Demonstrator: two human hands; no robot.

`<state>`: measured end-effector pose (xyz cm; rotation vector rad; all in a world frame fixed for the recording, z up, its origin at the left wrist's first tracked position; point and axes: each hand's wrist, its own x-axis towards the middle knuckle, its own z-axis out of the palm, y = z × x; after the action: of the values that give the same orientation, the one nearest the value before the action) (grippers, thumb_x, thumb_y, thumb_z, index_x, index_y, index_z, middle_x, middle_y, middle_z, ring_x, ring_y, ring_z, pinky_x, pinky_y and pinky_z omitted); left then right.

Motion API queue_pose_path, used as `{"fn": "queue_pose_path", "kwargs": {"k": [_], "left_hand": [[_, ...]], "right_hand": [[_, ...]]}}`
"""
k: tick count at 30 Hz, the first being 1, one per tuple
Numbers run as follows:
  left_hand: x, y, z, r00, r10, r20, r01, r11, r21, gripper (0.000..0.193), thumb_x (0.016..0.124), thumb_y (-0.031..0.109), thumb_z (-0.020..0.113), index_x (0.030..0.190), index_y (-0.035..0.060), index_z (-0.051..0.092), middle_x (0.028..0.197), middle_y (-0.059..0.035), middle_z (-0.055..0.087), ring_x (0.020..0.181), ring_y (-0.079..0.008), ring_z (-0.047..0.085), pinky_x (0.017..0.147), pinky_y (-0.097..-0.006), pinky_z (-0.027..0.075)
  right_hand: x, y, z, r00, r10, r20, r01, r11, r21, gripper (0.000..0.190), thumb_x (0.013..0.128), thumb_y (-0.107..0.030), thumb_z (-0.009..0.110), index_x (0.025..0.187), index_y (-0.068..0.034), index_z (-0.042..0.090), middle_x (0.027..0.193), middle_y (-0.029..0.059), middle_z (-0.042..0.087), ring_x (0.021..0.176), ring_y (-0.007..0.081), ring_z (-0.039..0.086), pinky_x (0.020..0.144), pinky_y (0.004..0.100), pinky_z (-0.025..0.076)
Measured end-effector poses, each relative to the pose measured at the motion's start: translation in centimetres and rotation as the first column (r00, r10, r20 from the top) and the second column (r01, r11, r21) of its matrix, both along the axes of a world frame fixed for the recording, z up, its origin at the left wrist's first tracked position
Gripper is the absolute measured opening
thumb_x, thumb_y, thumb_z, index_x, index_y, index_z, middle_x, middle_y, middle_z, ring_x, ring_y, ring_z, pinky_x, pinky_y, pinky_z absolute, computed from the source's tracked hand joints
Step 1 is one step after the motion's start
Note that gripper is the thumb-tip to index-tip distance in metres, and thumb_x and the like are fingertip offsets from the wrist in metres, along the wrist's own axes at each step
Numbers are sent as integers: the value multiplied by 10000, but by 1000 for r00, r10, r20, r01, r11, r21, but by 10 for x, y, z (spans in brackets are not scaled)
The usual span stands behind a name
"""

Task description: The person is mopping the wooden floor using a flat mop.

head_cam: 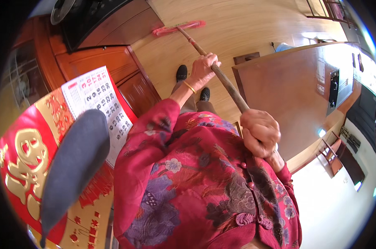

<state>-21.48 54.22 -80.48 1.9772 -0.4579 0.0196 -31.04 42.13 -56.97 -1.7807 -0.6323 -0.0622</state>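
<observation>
My left hand (205, 69) wraps around the lower part of a wooden handle (226, 81), and a gold-coloured bangle circles that wrist. Higher up, the handle's top end is inside the closed fist of my right hand (260, 132), close to my chest. The handle slants away from me to a wide, fuzzy pink head (179, 28), of a mop or a broom. This head rests on the wood-look floor (163, 67), one end beside the base of a cabinet. My dark shoes (181, 73) stand on the floor behind it.
Reddish wooden cabinets (94, 60) are at left, under a black stove-like unit (91, 18). A red and gold wall calendar (29, 152) hangs close by, partly hidden by a dark, blurred strip (77, 162). At right stands a brown door (278, 102); a chair (333, 157) is beyond.
</observation>
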Motion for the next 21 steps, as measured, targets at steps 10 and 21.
{"fn": "queue_pose_path", "kwargs": {"k": [10,21], "left_hand": [[-89,0,-25,974,106,-198,-130,985,-111,191,774,105,673,741,61,490,740,-110,566,690,-359,563,612,-442,447],[-163,-6,-10,939,7,-343,-78,978,-192,202,799,154,682,745,50,518,735,-118,567,698,-349,596,607,-430,453]], "right_hand": [[-56,10,-16,984,156,-87,-162,985,-60,292,568,115,559,522,-51,322,492,67,319,404,268,334,414,367,285],[-96,3,15,953,225,-200,-252,960,-121,286,603,96,595,532,-53,361,501,61,348,410,272,371,412,386,293]]}}
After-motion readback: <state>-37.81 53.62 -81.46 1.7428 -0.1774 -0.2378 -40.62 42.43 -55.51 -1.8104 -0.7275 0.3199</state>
